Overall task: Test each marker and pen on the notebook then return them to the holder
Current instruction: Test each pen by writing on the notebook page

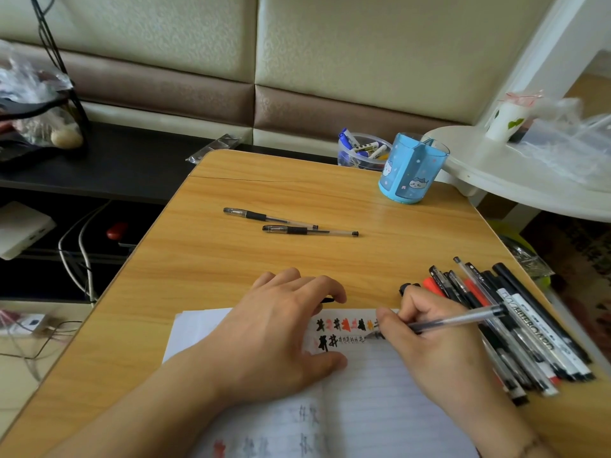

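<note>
An open lined notebook (370, 391) lies at the table's near edge, with rows of black and red test marks along its top. My right hand (436, 345) grips a clear-barrelled pen (463, 320) with its tip on the page at the end of the second row. My left hand (277, 335) rests on the notebook's left page, fingers curled around a small black pen cap (327, 299). A pile of several pens and markers (515, 328) lies to the right of the notebook. The blue pen holder (411, 168) stands at the table's far right.
Two black gel pens (271, 217) (309, 230) lie on the wooden table (231, 259) mid-way back. A clear cup of markers (362, 150) stands behind the holder. A white round side table (529, 180) overlaps the far right corner. Cables and a dark shelf sit at left.
</note>
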